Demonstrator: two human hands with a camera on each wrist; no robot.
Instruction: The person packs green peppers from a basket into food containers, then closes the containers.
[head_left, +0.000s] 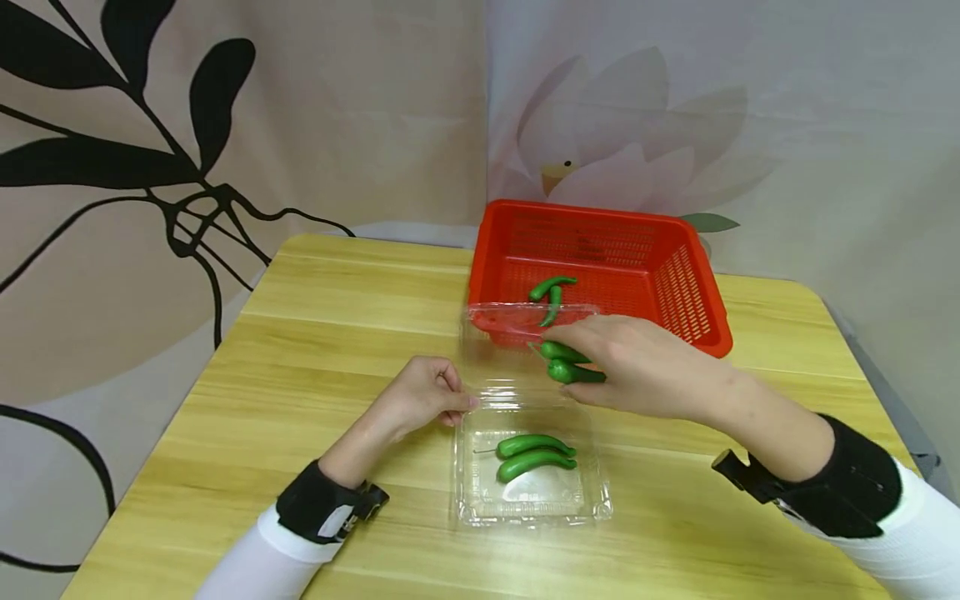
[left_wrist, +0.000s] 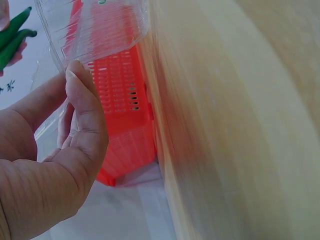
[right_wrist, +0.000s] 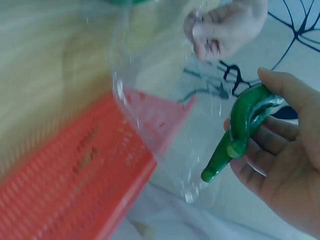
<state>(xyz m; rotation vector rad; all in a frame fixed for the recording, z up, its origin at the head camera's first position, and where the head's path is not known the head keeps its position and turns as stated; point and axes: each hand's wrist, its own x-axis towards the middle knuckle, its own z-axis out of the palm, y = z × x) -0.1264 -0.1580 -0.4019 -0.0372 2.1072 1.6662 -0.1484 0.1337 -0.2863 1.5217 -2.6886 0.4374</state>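
Observation:
Two green chili peppers (head_left: pixel 564 362) are gripped in my right hand (head_left: pixel 645 367), raised over the back part of a clear plastic clamshell box (head_left: pixel 465 500). The right wrist view shows those peppers (right_wrist: pixel 245 120) crossed between thumb and fingers. My left hand (head_left: pixel 423 396) pinches the box's left edge near the hinge; the left wrist view has thumb and forefinger on the thin plastic (left_wrist: pixel 67 55). The box's lid (head_left: pixel 480 333) stands up at the back, overlapping the basket in the head view. Inside the box, two more chili peppers (head_left: pixel 536 464) lie side by side.
A red plastic basket (head_left: pixel 712 308) with slotted walls stands behind the box, with two green chili peppers (head_left: pixel 551 287) in it. Everything rests on a light wooden table (head_left: pixel 360 308). A printed curtain (head_left: pixel 375 108) hangs behind the table's back edge.

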